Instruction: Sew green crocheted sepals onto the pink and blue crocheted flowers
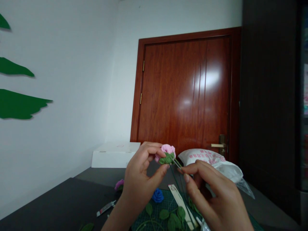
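Note:
My left hand (144, 175) pinches a pink crocheted flower (168, 149) between thumb and fingers, holding it up above the table. Under the petals is a green crocheted base (167, 158), and a thin dark green stem (175, 177) runs down from it. In my right hand (213, 189), thumb and index finger close on a thin silvery needle (177, 163). Its far end meets the right side of the green base; whether the tip is inside the stitches cannot be made out. Something thin and green, perhaps yarn, runs beside it.
On a green cutting mat (166, 203) lie a blue crocheted rose (158, 195), green leaves (174, 221) and a pale strip (180, 202). A purple flower (119, 184) and a small tube (106, 208) are left. Behind stand a white box (113, 155) and a white bag (202, 156).

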`<state>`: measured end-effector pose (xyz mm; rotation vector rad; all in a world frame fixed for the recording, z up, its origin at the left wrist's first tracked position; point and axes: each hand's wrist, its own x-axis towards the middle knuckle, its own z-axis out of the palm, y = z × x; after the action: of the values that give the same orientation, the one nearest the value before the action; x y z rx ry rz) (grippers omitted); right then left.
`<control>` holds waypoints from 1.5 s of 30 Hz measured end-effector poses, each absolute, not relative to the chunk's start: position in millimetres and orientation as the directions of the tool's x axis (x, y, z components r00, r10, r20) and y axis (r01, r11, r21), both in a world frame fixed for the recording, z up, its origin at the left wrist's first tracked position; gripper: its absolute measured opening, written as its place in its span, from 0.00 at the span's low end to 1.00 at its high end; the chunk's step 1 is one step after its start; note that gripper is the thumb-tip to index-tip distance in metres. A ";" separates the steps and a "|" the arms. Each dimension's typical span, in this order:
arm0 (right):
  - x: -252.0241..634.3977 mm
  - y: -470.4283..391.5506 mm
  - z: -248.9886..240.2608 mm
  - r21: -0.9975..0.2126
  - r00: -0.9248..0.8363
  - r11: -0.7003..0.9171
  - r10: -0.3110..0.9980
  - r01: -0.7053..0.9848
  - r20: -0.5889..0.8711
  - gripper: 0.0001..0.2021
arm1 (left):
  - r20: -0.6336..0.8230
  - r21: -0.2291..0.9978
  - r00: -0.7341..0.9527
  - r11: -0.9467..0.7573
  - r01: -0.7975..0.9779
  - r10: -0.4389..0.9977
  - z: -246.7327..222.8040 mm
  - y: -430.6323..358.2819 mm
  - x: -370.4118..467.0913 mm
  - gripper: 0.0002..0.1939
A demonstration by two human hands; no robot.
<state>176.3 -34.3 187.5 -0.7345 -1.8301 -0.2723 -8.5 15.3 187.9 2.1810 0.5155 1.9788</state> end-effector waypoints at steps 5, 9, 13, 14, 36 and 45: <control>175.6 -32.3 185.8 -0.169 -0.204 0.779 0.356 0.603 0.912 0.06 | 0.940 0.318 0.078 -0.935 0.156 0.332 189.4 11.4 -4.9 0.12; 177.0 -33.3 185.5 -0.153 -0.221 0.786 0.346 0.599 0.912 0.06 | 0.948 0.295 0.068 -0.938 0.181 0.311 190.6 12.9 -4.3 0.12; 177.7 -33.2 184.1 -0.158 -0.225 0.780 0.358 0.606 0.906 0.06 | 0.959 0.256 0.067 -0.940 0.227 0.277 191.2 11.6 -3.2 0.13; 177.6 -33.2 183.7 -0.162 -0.222 0.776 0.363 0.609 0.905 0.06 | 0.962 0.242 0.070 -0.939 0.245 0.266 191.3 10.8 -2.8 0.13; 178.5 -34.9 186.4 -0.250 -0.152 0.770 0.408 0.587 0.900 0.07 | 0.939 0.327 0.083 -0.941 0.090 0.334 185.2 15.2 -0.3 0.13; 183.5 -37.8 186.4 -0.184 -0.173 0.758 0.365 0.626 0.915 0.07 | 0.905 0.420 0.122 -0.901 -0.112 0.407 187.0 16.2 -2.3 0.15</control>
<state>183.5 -37.8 186.4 -0.7738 -1.7886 -0.2782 -2.3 16.2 187.0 2.0212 0.2863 1.8315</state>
